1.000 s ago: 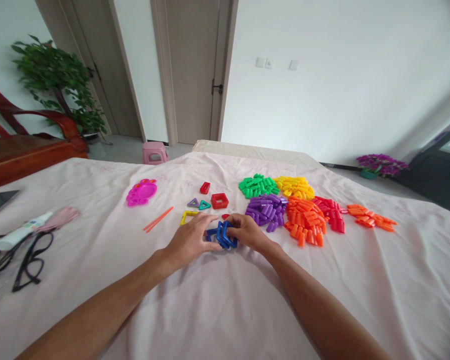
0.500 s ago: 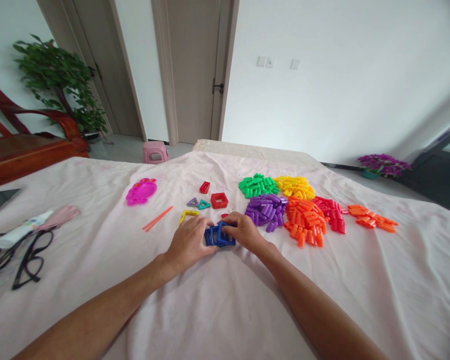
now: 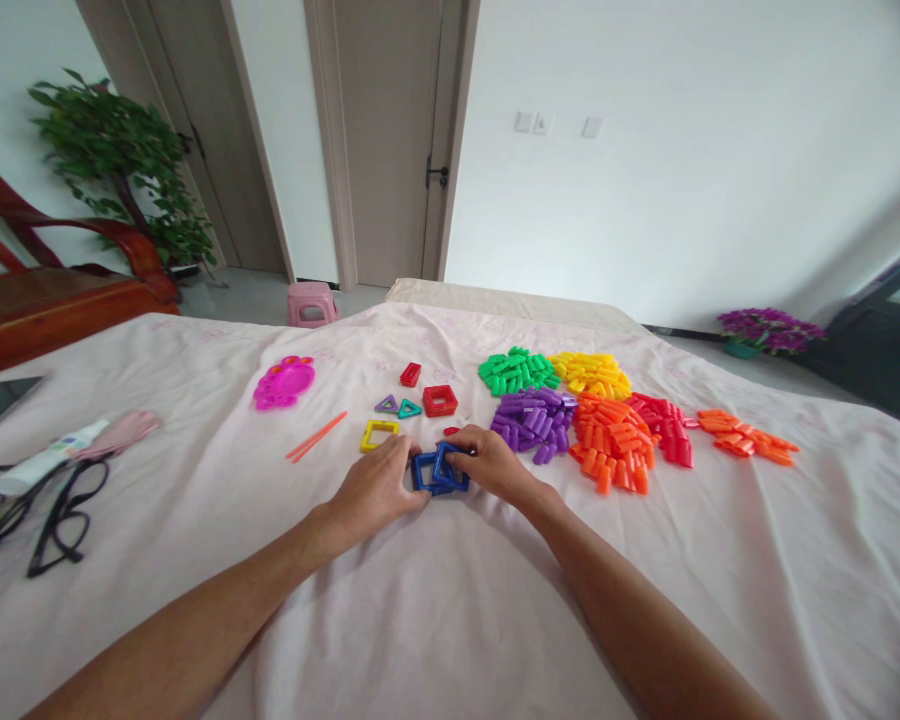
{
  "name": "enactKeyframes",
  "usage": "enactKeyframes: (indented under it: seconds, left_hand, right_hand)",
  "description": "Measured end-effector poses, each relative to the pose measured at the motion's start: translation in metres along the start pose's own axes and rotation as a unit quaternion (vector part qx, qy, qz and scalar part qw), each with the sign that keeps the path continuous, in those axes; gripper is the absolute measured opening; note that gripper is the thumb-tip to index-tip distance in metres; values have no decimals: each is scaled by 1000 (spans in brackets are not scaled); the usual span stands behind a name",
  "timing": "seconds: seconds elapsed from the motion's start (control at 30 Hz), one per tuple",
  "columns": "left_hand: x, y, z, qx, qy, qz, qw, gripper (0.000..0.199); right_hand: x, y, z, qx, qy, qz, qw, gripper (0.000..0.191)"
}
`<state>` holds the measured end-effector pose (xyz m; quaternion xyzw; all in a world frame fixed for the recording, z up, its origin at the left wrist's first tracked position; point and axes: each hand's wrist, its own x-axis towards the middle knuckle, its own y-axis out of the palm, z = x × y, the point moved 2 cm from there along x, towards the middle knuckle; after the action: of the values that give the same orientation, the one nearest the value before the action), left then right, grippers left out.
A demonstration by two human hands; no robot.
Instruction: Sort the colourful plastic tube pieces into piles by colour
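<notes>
Two or more blue square magnetic tiles (image 3: pixel 424 487) lie overlapped between my hands on the pink cloth. My left hand (image 3: pixel 379 485) has its thumb and fingers closed on the left edge of these tiles. On the right, my right hand (image 3: pixel 493 462) pinches the upper, slightly turned blue tile (image 3: pixel 461 484). A yellow square tile (image 3: pixel 380 436) lies just beyond my left fingers. Farther out are a red tile stack (image 3: pixel 439 401), a smaller red tile (image 3: pixel 410 374), a purple triangle (image 3: pixel 386 404) and a teal triangle (image 3: pixel 409 408). A small red piece (image 3: pixel 451 431) shows partly behind my right hand.
Piles of green (image 3: pixel 519 371), yellow (image 3: pixel 591 374), purple (image 3: pixel 532 424), orange (image 3: pixel 613 440) and red pieces (image 3: pixel 661 428) lie right. Orange sticks (image 3: pixel 316 437) and a pink palette-like toy (image 3: pixel 286 382) are left. Eyeglasses (image 3: pixel 69 522) and a white tube (image 3: pixel 49 460) lie far left.
The left blue tile now lies flatter, its square opening showing. My left hand has shifted slightly, uncovering more of the yellow tile. My right hand stays nearly in place.
</notes>
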<state>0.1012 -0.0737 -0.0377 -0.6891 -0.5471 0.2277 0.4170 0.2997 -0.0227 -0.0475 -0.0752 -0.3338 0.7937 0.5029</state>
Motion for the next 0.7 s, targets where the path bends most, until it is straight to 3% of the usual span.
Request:
enactKeyframes:
  seconds: [0.17, 0.23, 0.4, 0.53, 0.7]
  left_hand:
    - [1, -4, -2, -1, 1, 16, 1000, 44]
    - [1, -5, -4, -17, 2, 13, 1000, 50]
    - [1, -8, -11, -126, 32, -59, 990, 50]
    - [4, -6, -12, -258, 0, -58, 965, 34]
    - [10, -2, -4, -419, -59, -20, 906, 30]
  right_hand:
    - [-1, -5, 5, 0, 32, -45, 998, 33]
    - [-1, -6, 9, 16, 43, -53, 998, 29]
    - [-2, -7, 24, -16, 9, -82, 997, 12]
    - [-3, -5, 27, -30, -33, -85, 995, 15]
    - [-3, 2, 20, -5, -49, -93, 994, 16]
